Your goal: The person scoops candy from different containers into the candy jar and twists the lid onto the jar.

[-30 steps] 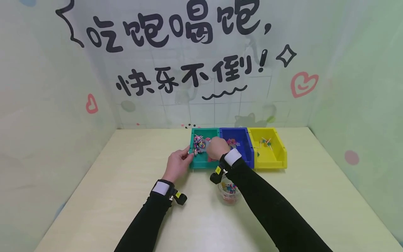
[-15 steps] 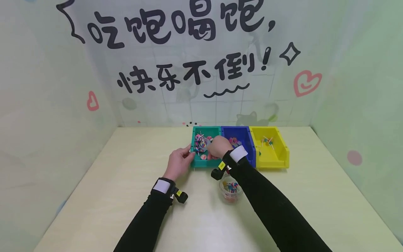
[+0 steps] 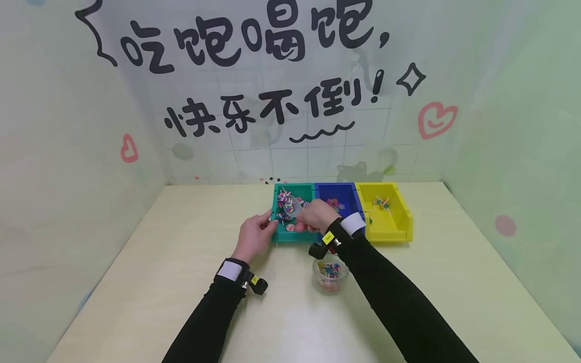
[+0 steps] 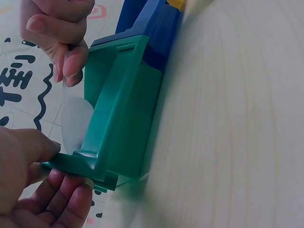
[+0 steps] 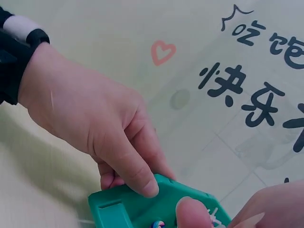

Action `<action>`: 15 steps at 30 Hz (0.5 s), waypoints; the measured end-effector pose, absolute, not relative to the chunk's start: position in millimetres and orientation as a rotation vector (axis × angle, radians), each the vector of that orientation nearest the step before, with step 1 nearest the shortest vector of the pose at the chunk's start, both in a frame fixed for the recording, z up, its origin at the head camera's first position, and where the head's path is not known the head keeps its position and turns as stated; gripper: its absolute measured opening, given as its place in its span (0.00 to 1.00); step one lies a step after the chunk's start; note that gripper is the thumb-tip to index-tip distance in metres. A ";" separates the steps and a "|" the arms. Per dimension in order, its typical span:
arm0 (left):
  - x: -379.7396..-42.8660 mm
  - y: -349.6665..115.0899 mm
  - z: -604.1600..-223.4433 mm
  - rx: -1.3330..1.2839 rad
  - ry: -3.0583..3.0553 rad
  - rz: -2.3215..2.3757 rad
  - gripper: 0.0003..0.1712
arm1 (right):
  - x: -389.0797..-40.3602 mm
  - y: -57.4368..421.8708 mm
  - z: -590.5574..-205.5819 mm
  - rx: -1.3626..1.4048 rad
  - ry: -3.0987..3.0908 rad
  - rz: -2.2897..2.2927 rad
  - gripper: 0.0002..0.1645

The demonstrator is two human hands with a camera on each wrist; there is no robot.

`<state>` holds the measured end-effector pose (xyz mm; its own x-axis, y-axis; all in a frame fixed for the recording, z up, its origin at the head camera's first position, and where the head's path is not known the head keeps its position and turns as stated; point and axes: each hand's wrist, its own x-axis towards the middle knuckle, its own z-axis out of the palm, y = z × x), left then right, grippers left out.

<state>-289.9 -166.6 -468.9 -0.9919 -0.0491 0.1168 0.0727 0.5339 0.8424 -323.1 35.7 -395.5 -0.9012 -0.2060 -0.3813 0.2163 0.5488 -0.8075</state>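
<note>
- One jar [image 3: 316, 279] nearest, candy [image 3: 332, 270] inside.
- Left hand [image 3: 255, 237] pinches green bin [image 3: 287, 237] at its rim.
- Right hand [image 3: 320, 216], shifted slightly right, grips a spoon [image 4: 77, 121]; its bowl now shows more among the bin's lollipops [image 3: 286, 200]: scooping apparently under way.

Soft, even light falls across a pale wood-grained desk [image 3: 281, 322], with a faint sheen between two black fabric sleeves [image 3: 395, 297]; in the dimmer left-wrist view, a blurred shadow spreads beside a green rectangular plastic bin [image 4: 128, 123].
</note>
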 end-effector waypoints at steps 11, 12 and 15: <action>-289.3 -165.7 -470.7 -0.018 -2.635 -1.446 0.29 | -314.4 55.2 -401.1 -0.058 2.251 -1.434 0.16; -289.3 -165.7 -470.7 -0.020 -2.635 -1.443 0.29 | -314.1 57.3 -401.1 -0.057 2.247 -1.434 0.16; -289.4 -165.1 -469.7 -0.020 -2.637 -1.441 0.29 | -313.8 64.3 -399.7 -0.056 2.242 -1.443 0.16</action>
